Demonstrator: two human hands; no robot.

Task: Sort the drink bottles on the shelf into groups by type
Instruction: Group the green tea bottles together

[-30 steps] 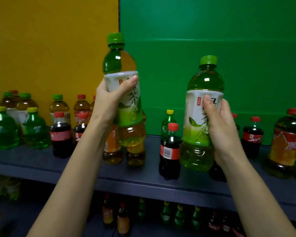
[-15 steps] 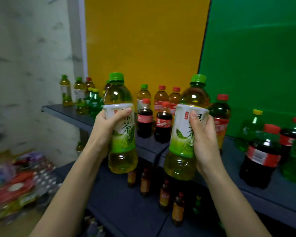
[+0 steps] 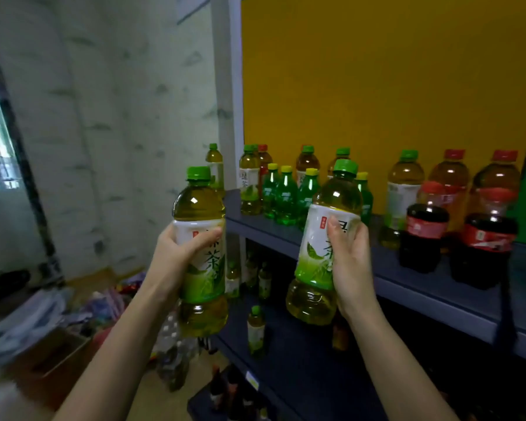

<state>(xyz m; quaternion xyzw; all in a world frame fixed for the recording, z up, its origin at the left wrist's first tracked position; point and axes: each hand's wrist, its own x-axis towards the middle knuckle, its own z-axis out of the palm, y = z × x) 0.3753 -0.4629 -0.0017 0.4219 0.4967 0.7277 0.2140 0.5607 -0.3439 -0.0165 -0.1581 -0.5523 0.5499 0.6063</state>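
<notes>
The head view shows two clear, ribbed plastic tea bottles with green caps and glossy white-and-green labels, both upright in the air. The left hand (image 3: 176,256) curls fingers and thumb round the left bottle (image 3: 202,208), just past the left end of the dark shelf (image 3: 422,287). The right hand (image 3: 349,268) grips the right bottle (image 3: 316,262) in front of the shelf edge. Since half a second ago, both have moved further left along the shelf. On it stand four small green sodas (image 3: 286,205) and two dark colas (image 3: 422,238).

left tea bottle (image 3: 205,284) beside right tea bottle (image 3: 316,247), before the shelf (image 3: 422,294), cola bottles (image 3: 422,235) on its right
</notes>
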